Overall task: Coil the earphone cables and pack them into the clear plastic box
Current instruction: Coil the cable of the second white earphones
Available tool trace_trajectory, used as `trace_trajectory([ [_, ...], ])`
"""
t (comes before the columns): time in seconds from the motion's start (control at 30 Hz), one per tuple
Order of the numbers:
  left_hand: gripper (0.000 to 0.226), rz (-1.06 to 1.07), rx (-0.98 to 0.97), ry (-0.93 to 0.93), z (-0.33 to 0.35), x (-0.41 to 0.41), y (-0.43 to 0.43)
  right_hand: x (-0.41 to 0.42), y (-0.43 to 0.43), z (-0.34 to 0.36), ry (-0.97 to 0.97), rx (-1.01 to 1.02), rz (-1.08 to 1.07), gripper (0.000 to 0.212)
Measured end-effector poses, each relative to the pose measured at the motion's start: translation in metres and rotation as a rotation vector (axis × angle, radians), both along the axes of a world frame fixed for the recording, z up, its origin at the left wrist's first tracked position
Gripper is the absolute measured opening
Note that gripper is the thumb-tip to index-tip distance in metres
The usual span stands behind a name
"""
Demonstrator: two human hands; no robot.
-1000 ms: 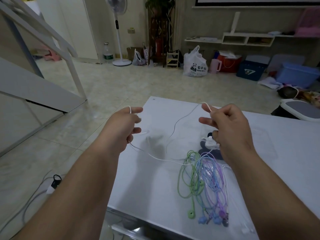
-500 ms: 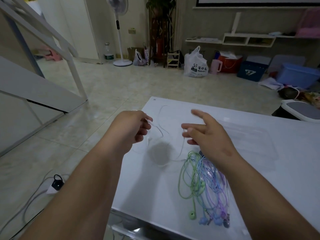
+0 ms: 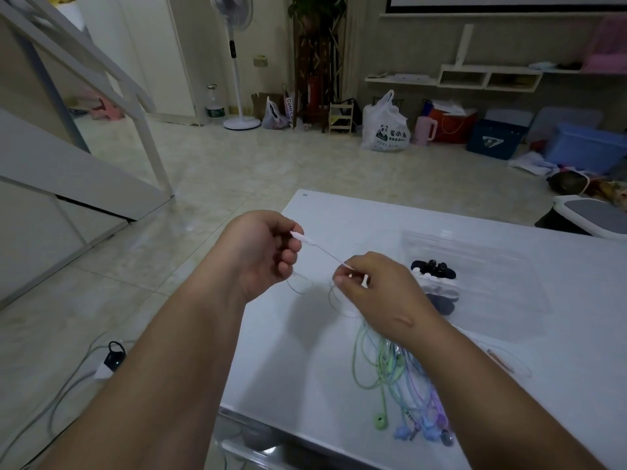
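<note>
White cable (image 3: 324,251) runs taut between 2 hands above the table (image 3: 339,212). On the left, the left hand (image 3: 264,252) curls round the plug end, thumb and forefinger pinching it, I would say to anchor that end. The right hand (image 3: 383,293) pinches the same cable a short way along. Slack loops hang under both hands, which looks to me like wire being measured out for 1 turn of a coil. Below the right wrist a bundle (image 3: 397,371) of green, blue and purple earphones lies loose on the table, apparently waiting for the same treatment. Further right sits the clear box (image 3: 502,266), with black, white and grey coils (image 3: 434,276) already tucked into its left part, close to the right hand for an easy drop.
</note>
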State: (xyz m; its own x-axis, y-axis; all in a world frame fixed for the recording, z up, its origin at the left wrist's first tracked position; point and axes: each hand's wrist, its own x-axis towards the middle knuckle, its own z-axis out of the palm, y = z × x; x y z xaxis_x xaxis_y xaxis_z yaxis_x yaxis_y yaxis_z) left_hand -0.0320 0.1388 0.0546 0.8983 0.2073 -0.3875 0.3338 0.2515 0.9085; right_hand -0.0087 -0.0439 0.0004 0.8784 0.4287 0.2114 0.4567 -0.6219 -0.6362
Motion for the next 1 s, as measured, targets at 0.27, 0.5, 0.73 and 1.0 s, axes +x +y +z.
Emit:
trace_trajectory([
  [0.27,0.015,0.034,0.824,0.173,-0.009,0.016,0.006,0.012,-0.026,0.014,-0.009,0.082,-0.305,0.011],
  [0.5,0.020,-0.368,1.030,0.282,-0.017,0.002,-0.009,0.010,-0.018,0.032,0.530,0.767,-0.265,0.014],
  [0.73,0.035,-0.353,1.386,0.172,-0.018,0.001,-0.008,0.002,-0.019,0.024,0.368,0.469,-0.114,0.034],
  [1.0,0.010,-0.406,0.888,-0.227,-0.014,-0.004,-0.015,-0.002,-0.013,0.025,0.362,0.500,-0.058,0.022],
])
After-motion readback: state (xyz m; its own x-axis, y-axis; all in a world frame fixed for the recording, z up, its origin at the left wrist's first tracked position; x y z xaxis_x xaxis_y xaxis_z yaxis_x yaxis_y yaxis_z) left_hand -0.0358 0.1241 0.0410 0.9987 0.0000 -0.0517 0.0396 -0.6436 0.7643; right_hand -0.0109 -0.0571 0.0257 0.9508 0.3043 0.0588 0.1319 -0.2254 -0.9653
